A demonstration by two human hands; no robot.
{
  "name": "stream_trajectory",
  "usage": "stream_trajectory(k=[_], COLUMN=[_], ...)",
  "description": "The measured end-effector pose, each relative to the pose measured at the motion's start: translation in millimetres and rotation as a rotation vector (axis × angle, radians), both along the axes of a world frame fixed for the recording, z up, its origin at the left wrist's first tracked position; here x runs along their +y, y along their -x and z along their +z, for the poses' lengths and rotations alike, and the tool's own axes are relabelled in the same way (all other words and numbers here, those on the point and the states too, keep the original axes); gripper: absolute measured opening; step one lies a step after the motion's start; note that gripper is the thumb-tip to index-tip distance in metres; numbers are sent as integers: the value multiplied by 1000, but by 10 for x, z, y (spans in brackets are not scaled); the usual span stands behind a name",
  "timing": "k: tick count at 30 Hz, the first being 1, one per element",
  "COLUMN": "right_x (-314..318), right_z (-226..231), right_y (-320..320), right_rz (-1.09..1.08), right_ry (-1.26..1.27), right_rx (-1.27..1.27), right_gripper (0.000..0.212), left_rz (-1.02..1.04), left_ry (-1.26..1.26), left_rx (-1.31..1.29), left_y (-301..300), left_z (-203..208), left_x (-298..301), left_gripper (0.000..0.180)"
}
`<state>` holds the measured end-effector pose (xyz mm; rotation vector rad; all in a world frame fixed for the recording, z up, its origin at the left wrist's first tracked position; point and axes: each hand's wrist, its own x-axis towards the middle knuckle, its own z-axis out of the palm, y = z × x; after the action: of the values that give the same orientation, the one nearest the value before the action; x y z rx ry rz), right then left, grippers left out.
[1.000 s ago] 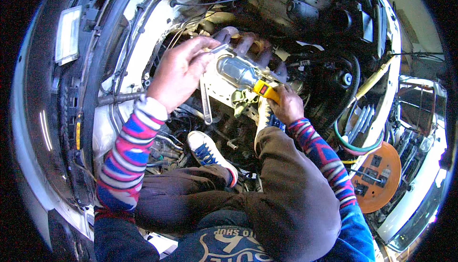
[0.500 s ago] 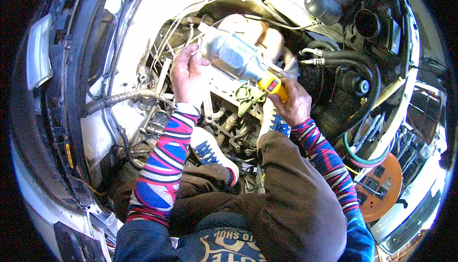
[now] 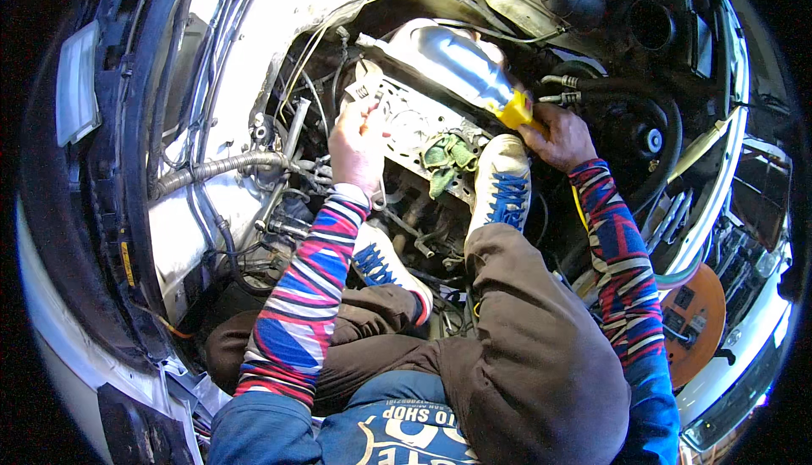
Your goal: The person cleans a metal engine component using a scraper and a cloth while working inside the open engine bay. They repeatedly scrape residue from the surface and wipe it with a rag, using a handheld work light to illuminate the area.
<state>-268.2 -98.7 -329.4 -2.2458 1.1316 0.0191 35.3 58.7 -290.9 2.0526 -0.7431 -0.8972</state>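
My right hand [image 3: 562,135] is closed round the yellow handle of a work light [image 3: 457,59], whose shiny metal shade points up and left over the engine bay. My left hand [image 3: 359,148] is closed on an adjustable wrench [image 3: 364,82]; its jaw end shows above the fingers and its handle end below the palm. Beside that hand lies a flat, pale metal engine surface [image 3: 465,128] with holes along its edge. A crumpled green cloth [image 3: 448,156] rests on it, between my two hands.
My shoes [image 3: 505,181] stand among the engine parts. A ribbed hose [image 3: 224,170] crosses on the left, and thick black hoses [image 3: 626,97] curve on the right. An orange round reel [image 3: 695,325] is at the lower right. Thin wires [image 3: 317,38] run along the bright left body panel.
The work light has tilted, and my right hand has moved right and slightly up with it. My left hand has shifted right and down, bringing the wrench jaw into sight.
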Motion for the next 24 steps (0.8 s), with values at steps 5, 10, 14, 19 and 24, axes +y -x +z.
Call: stream_trajectory(k=[5,10,14,19,24], right_x=[71,138,244,410,461], right_z=[-133,-279,-273,-179,-189], right_y=[58,103,97,1,5], right_rz=[-75,-50,-119,-252,-302], right_ry=[-10,74,126,233,236], right_rx=[114,61,-29,-58,-109], right_gripper=[54,58,59,57,58], left_rz=[12,-107,-188,-324,-439], left_ry=[-33,-66,-78,-42,51], left_rx=[102,72,88,-174,-493], left_y=[132,176,330,463,509], left_z=[-182,-454,-755,-1078,-1106], left_x=[141,111,4,-134,-184], left_gripper=[12,13,20,20,15])
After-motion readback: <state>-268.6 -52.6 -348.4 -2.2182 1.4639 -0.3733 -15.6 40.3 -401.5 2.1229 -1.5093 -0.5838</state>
